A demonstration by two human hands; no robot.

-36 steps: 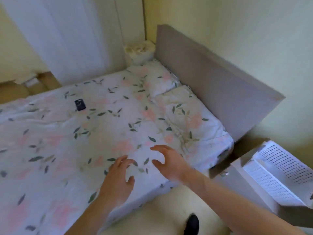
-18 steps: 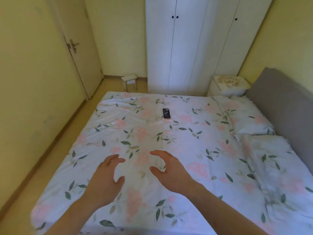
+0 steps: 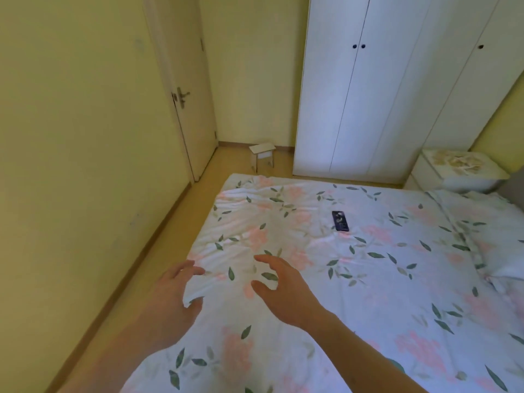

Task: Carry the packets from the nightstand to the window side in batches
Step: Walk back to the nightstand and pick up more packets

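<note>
Hands in transit above the bed, palms facing one another. The left hand [image 3: 173, 296] and the right hand [image 3: 279, 285] each form an unloaded grip: fingers spread and loosely bent, nothing between them. Their carriage, forward and slightly apart, reads as the posture of someone walking with empty arms toward a pickup rather than reaching for the bedding below.

Beneath them lies the bed [image 3: 368, 279], covered by a white sheet printed with pink blossoms and green leaves. A dark smartphone [image 3: 340, 220] rests flat on the sheet, well apart from both hands; pale markings show on it but none can be read.

At the far right corner, beside the pillow end, stands the white nightstand [image 3: 431, 171]. A pale, crumpled heap on its top is judged to be the packets [image 3: 456, 163]; they are too small and blurred for any label or brand to be made out. Since the packets remain there and both hands are bare, the step in hand appears to be the approach for a batch.

Behind the nightstand rises a white wardrobe [image 3: 368, 95] with dark knobs. To the left are a closed door [image 3: 184, 109] with a lever handle and a small stool [image 3: 262, 154] on the floor.
</note>
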